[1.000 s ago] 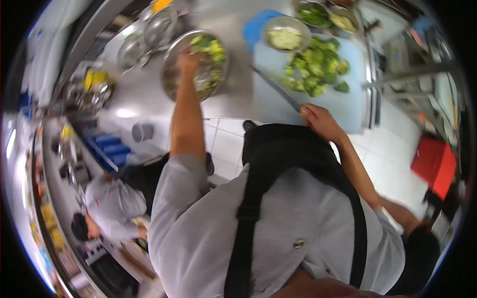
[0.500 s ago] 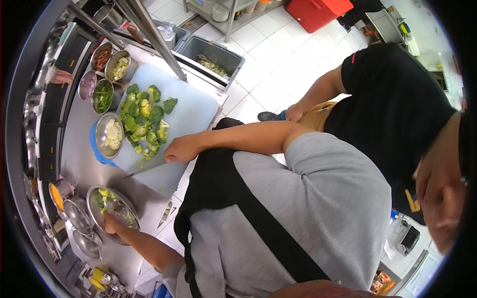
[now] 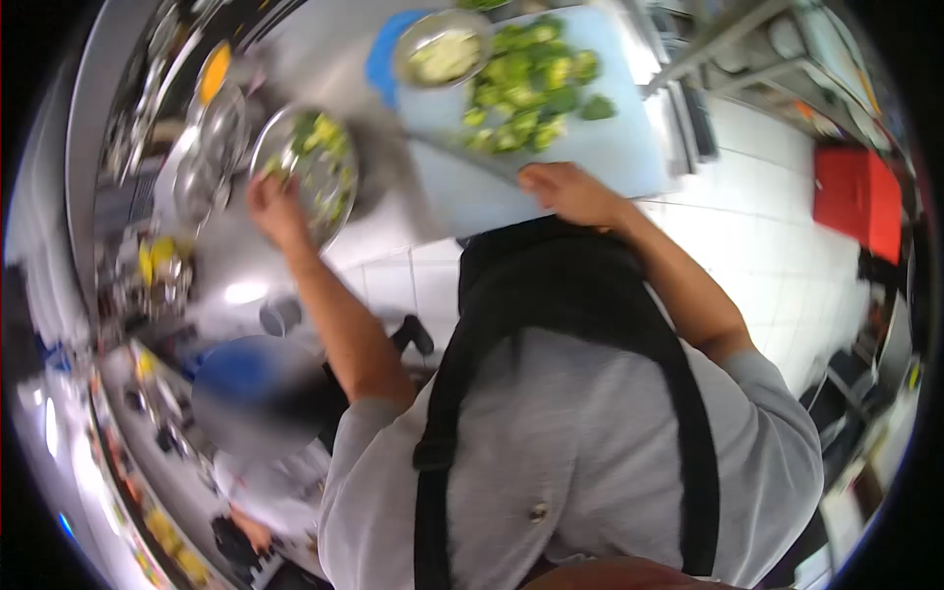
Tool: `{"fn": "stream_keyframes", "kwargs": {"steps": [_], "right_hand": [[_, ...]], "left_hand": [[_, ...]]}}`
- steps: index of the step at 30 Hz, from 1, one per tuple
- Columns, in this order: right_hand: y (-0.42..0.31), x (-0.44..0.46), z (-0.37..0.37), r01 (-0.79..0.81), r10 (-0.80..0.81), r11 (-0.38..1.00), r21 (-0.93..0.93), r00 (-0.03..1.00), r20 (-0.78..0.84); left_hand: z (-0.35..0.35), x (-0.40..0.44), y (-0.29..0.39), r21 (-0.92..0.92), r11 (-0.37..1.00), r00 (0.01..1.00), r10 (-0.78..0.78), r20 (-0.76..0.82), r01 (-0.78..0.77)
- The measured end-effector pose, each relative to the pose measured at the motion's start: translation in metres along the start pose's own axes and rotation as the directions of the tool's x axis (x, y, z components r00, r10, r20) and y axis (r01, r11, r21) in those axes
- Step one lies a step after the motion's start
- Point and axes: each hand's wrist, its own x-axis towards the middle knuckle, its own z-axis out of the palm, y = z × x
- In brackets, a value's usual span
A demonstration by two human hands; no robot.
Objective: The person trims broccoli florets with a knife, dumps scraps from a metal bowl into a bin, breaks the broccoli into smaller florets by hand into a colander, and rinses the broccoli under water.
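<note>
My right hand (image 3: 570,194) grips a knife (image 3: 464,154), its blade lying low across the pale cutting board (image 3: 629,147) and pointing left. Beyond the blade is a pile of cut broccoli (image 3: 521,88). At the left rim of a round metal bowl (image 3: 346,202), my left hand (image 3: 277,208) has its fingers pinched, with a small yellow-green broccoli piece showing at the tips. Motion blurs the fingers somewhat. More broccoli pieces (image 3: 323,136) lie inside that bowl.
A metal bowl of pale cut pieces (image 3: 444,57) stands on a blue cloth (image 3: 382,69) at the board's left edge. Pots (image 3: 224,123) line the left. Another person in a blue cap (image 3: 241,383) is at lower left. A red box (image 3: 857,202) stands right.
The view has swung round, bringing the person in the cap into sight. My left hand has moved from inside the bowl to its left rim. My right hand still holds the knife.
</note>
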Motion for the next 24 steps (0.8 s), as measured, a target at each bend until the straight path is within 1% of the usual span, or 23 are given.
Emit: {"fn": "stream_keyframes", "kwargs": {"steps": [1,2,4,5,7,8,9,11,14,18,21,23,24], "right_hand": [[-0.008,0.001,-0.006,-0.109,0.108,0.994,0.005,0.993,0.047],[-0.024,0.000,-0.014,-0.240,0.234,0.967,0.083,0.969,0.075],[-0.029,0.002,-0.016,-0.264,0.256,0.961,0.083,0.962,0.093],[-0.030,0.000,-0.014,-0.275,0.268,0.958,0.082,0.959,0.087],[-0.024,-0.001,-0.007,-0.226,0.220,0.968,0.108,0.973,0.063],[-0.021,-0.001,-0.004,-0.203,0.198,0.972,0.123,0.979,0.047],[-0.017,-0.001,-0.004,-0.187,0.183,0.976,0.110,0.982,0.049],[-0.011,-0.001,-0.003,-0.155,0.150,0.984,0.089,0.987,0.058],[-0.013,-0.003,-0.001,-0.145,0.143,0.983,0.114,0.989,0.022],[-0.024,-0.005,-0.012,-0.175,0.171,0.982,0.077,0.984,0.057],[-0.026,-0.007,-0.015,-0.158,0.152,0.983,0.094,0.986,0.062],[-0.028,-0.008,-0.015,-0.155,0.148,0.981,0.117,0.987,0.066],[-0.028,-0.007,-0.015,-0.159,0.152,0.983,0.088,0.985,0.079]], "left_hand": [[0.022,-0.033,0.022,0.103,0.994,0.994,0.023,0.103,-0.034],[0.035,-0.059,0.028,0.270,0.957,0.970,0.041,0.241,-0.108],[0.070,-0.114,0.021,0.225,0.961,0.891,0.047,0.452,-0.164],[0.076,-0.136,-0.001,0.271,0.936,0.858,0.059,0.511,-0.225],[0.099,-0.177,-0.004,0.523,0.799,0.851,-0.025,0.524,-0.299],[0.108,-0.192,-0.003,0.535,0.805,0.866,-0.057,0.498,-0.255],[0.114,-0.201,-0.004,0.514,0.810,0.879,0.002,0.476,-0.281],[0.112,-0.205,-0.009,0.516,0.797,0.884,0.047,0.466,-0.314],[0.117,-0.205,-0.012,0.504,0.808,0.892,0.056,0.449,-0.304],[0.134,-0.201,-0.021,0.503,0.851,0.968,0.023,0.251,-0.151],[0.137,-0.197,-0.022,0.567,0.790,0.954,0.071,0.291,-0.232],[0.136,-0.198,-0.023,0.569,0.795,0.958,0.049,0.283,-0.209],[0.135,-0.198,-0.024,0.570,0.797,0.959,0.038,0.280,-0.198]]}}
